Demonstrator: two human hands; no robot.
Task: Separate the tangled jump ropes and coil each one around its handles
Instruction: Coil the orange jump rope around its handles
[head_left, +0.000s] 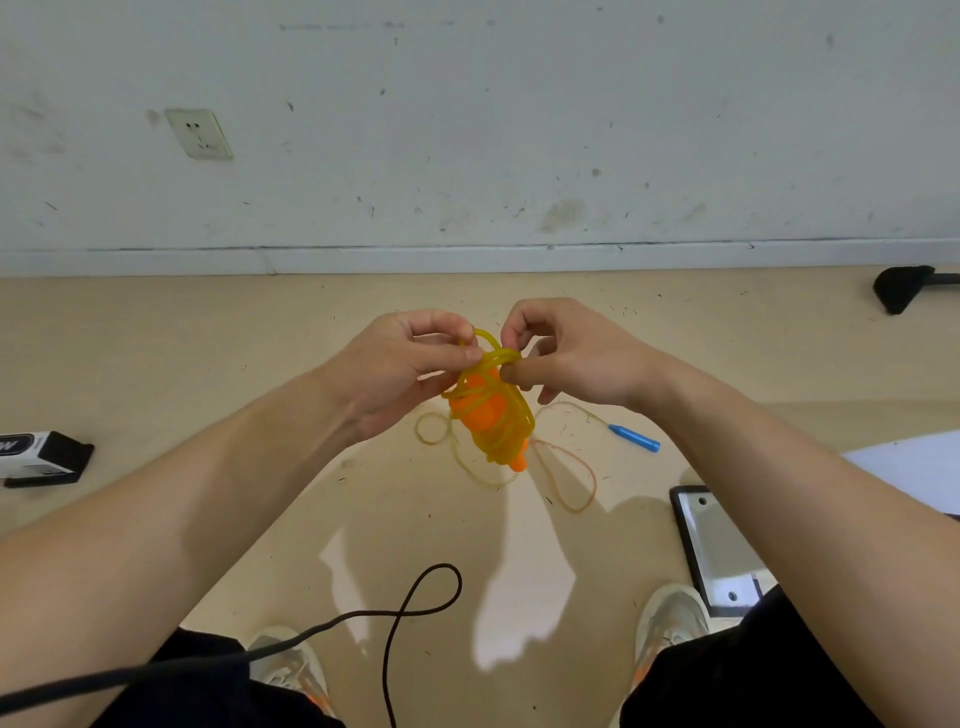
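- While I am watching through the head camera, both grips are holding the orange jump rope (496, 415) up above the floor (260, 338), in the middle of the view.
- The left grip (410, 364) is pinching the top loops of the yellow cord (491, 358) between its thumb and curled fingers.
- The right grip (566, 353) is pinching the same loops from the other side, with its thumb pressing on the cord.
- The cord is wrapping in several turns around the orange handles (480, 410), which are hanging tilted just below the grips.
- A pale rope (434, 428) is lying loose on the floor beneath the bundle, and one thin end is running to a blue handle (634, 437) off to the right.
- A black cable (415, 608) is curling across the floor between the two shoes (670, 618).
- A black-and-white box (41, 457) is lying at the far left, and a dark-framed panel (717, 545) is lying beside the right shoe.
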